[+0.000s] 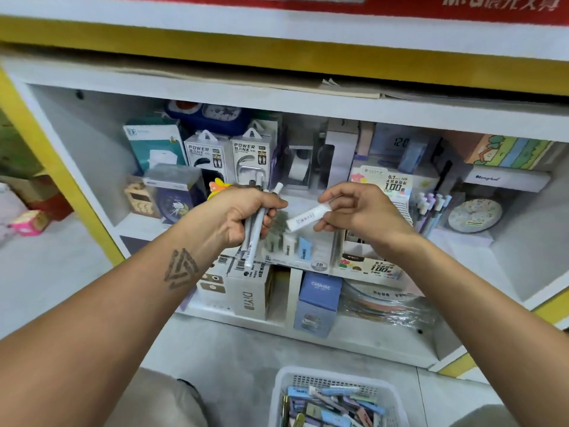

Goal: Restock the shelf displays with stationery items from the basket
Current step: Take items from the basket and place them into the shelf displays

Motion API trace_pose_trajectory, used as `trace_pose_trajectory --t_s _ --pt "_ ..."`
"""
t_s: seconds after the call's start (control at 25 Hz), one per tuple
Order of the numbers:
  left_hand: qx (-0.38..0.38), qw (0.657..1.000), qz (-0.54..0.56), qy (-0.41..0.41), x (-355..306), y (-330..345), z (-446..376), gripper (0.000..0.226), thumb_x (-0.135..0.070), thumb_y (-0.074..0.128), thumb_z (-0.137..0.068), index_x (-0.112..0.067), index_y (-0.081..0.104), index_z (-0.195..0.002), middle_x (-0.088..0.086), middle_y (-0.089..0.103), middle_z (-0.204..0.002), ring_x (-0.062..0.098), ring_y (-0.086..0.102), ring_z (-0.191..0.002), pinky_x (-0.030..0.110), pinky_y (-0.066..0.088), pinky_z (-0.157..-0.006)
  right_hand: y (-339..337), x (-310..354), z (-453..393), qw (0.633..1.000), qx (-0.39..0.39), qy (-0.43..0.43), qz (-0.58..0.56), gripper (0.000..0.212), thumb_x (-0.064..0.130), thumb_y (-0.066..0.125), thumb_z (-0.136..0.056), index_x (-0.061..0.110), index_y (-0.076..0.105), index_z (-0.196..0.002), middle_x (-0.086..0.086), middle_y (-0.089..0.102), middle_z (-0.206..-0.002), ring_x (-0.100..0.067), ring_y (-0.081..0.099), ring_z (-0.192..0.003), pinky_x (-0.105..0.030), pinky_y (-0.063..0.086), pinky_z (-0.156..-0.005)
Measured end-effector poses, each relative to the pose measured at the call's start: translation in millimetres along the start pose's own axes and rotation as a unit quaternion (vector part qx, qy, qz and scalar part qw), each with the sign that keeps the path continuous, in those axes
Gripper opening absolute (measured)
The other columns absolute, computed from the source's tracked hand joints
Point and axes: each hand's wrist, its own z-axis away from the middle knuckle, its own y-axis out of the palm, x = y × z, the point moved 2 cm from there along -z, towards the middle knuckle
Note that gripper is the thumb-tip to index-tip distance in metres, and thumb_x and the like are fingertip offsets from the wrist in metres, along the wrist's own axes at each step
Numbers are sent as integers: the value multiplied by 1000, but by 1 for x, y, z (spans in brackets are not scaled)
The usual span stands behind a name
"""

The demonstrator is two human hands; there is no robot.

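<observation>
Before the white shelf unit [92, 155], the left hand [243, 211] fists light, stiff grey pens [255, 238] mid-barrel, while the right hand [360, 211] fingertip-pinches a slick white tube [306, 217] just beside them.

Two hanging boxes [229, 154]: "POWER BANK" on each
Lead-refill card [395, 184]: "0.7", "HB", "100"
Lower refill card [380, 266]: "0.7", "100"
Clear tray front [319, 264]: "2B"
Blue box [320, 289]: "CRUHRE"
White carton [248, 300]: "DIYI"
Red sign [498, 3]: "M&G"
Tube in my right hand [308, 217]: print unreadable
</observation>
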Motion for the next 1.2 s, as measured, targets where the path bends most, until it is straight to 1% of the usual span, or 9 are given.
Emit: trace_pose_trajectory --t_s 0.24,0.36,0.44,0.52,0.64,0.72,0.88,1.12,1.2 --pt "-9 1000 19 7 -4 -4 1 28 -7 61 -92 -13 50 -67 0 46 -57 7 40 -36 14 34 -36 3 -1 -9 999 -5 -11 36 17 -6 68 -90 0 66 -105 -15 76 -81 -26 77 -80 -28 62 -73" --pt "-8 1000 9 2 -5 -1 3 29 -10 62 -92 -13 50 -66 0 45 -59 6 40 -38 14 34 -37 5 2 -15 986 -53 -35 152 12 16 73 -91 4 72 -89 -13 74 -73 -21 75 -68 -29 60 -65" --pt "-9 1000 5 -5 -4 1 4 30 -11 62 -92 -13 50 -64 0 44 -60 7 39 -38 14 34 -37 5 3 -20 979 -77 -46 183 15 18 73 -91 6 72 -83 -13 73 -70 -21 74 -64 -32 62 -67" --pt "-14 1000 7 -6 -1 2 4 30 -11 62 -92 -12 50 -65 0 44 -61 7 40 -38 14 34 -37 5 1 -24 976 -97 -56 187 9 13 72 -92 6 73 -87 -12 72 -69 -18 74 -63 -33 63 -70" --pt "-15 1000 7 -4 1 0 4 29 -11 61 -93 -12 50 -66 1 44 -63 7 40 -38 14 34 -36 6 -3 -28 942 -122 -98 298 15 13 66 -96 12 73 -109 -2 73 -74 -7 71 -68 -18 56 -73" --pt "-16 1000 10 -2 2 -2 4 29 -9 61 -92 -12 50 -66 1 44 -63 6 40 -37 14 34 -36 12 -7 -29 922 -104 -128 351 23 12 61 -97 15 67 -119 4 70 -79 -8 70 -74 -22 55 -74" --pt "-17 1000 8 0 2 -5 5 29 -8 61 -93 -11 49 -66 1 44 -61 7 40 -35 14 33 -36 27 -20 -33 910 -65 -156 379 8 11 62 -96 17 59 -100 2 66 -80 -16 68 -73 -41 59 -71" --pt "-18 1000 -5 -3 3 -8 8 32 -9 60 -93 -11 49 -63 1 45 -60 6 40 -35 13 33 -37 35 -31 -36 903 -22 -166 395 7 10 66 -94 15 68 -97 0 70 -81 -14 68 -73 -40 59 -74" --pt "-18 1000 -9 -6 4 -9 9 30 -10 61 -93 -10 51 -65 0 46 -55 6 40 -35 13 34 -37 38 -32 -36 893 0 -164 420 15 8 64 -94 16 74 -102 -2 74 -90 -17 69 -83 -39 57 -80"
